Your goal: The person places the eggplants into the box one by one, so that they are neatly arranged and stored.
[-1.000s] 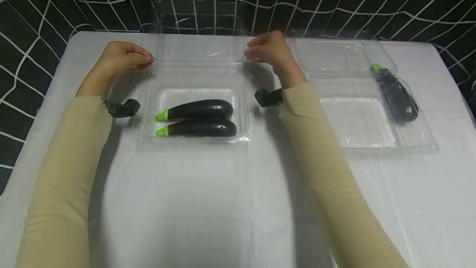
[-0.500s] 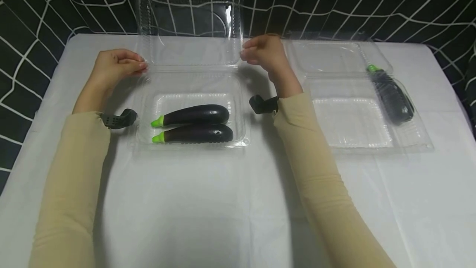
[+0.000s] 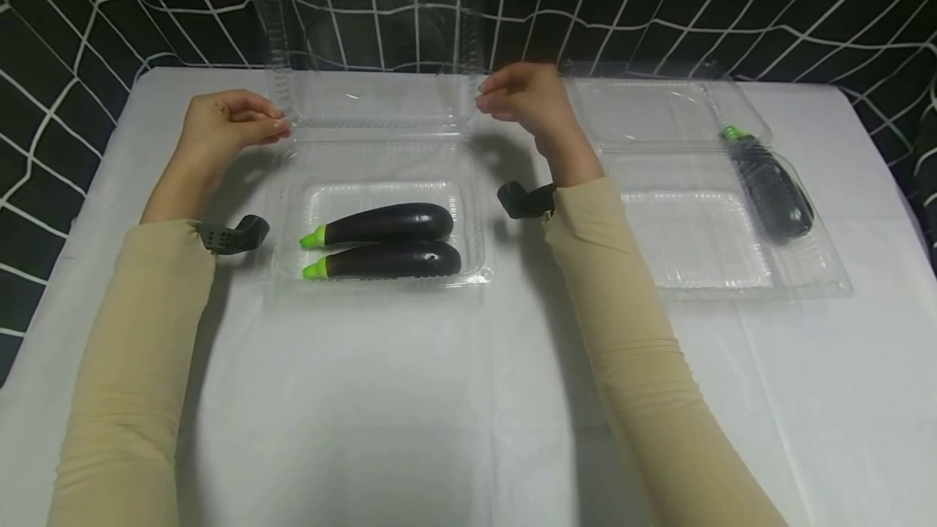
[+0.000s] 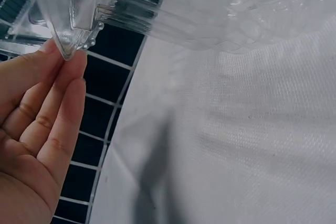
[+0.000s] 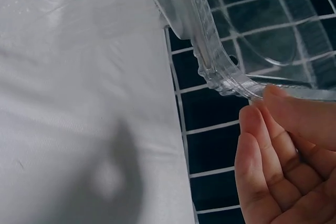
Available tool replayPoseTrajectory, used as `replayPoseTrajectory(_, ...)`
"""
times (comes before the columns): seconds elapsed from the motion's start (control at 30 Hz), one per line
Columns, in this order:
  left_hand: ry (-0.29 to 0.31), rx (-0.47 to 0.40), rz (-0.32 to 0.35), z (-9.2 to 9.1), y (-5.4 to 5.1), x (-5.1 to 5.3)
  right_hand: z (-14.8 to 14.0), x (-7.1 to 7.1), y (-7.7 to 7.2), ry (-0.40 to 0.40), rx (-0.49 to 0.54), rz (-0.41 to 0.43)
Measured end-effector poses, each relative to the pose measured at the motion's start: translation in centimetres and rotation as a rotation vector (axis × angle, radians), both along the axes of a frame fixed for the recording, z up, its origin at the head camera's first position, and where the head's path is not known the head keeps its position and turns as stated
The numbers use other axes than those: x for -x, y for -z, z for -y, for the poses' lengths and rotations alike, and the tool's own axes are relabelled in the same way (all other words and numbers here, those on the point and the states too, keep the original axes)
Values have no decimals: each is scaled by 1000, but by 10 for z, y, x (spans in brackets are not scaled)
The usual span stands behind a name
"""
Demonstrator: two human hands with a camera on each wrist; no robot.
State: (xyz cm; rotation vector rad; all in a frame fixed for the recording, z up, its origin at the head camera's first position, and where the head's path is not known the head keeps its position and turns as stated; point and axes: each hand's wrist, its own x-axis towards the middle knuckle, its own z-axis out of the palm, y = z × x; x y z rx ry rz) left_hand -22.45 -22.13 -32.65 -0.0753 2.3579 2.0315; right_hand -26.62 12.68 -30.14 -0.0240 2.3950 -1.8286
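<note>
A clear plastic clamshell container (image 3: 476, 254) lies on the white table, its lid (image 3: 366, 31) raised at the back. Two dark eggplants with bright green stems, a rear eggplant (image 3: 391, 223) and a front eggplant (image 3: 395, 259), lie side by side in its base. My left hand (image 3: 220, 127) pinches the lid at its left side near the hinge; in the left wrist view, thumb and fingertips meet on a pointed lid corner (image 4: 67, 51). At the lid's right side, my right hand (image 3: 533, 102) pinches the edge, and the right wrist view has the lid rim (image 5: 226, 80) between thumb and fingers.
To the right stands a second clear clamshell container (image 3: 695, 293), lid folded back. A third eggplant (image 3: 772, 189) lies at its right, seen through clear plastic. A white grid net (image 3: 615, 19) hangs against dark backing behind the table.
The left container's lid has swung up and its far edge stands higher in the head view. My left hand has shifted slightly left; the right hand stays at the lid's right edge.
</note>
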Motion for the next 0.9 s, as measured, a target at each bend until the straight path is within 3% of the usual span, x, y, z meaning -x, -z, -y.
replayPoseTrajectory(0.23,-6,-30,-87,-4,1,1,-9,2,-7,-66,-17,20)
replayPoseTrajectory(0.4,-35,37,-94,-5,0,1,-13,3,-14,-115,-28,-7)
replayPoseTrajectory(0.6,-53,100,-113,-7,-1,0,-13,4,-22,-89,-16,-54)
replayPoseTrajectory(0.9,-66,96,-121,-9,-1,-1,-14,5,-35,-47,33,-161)
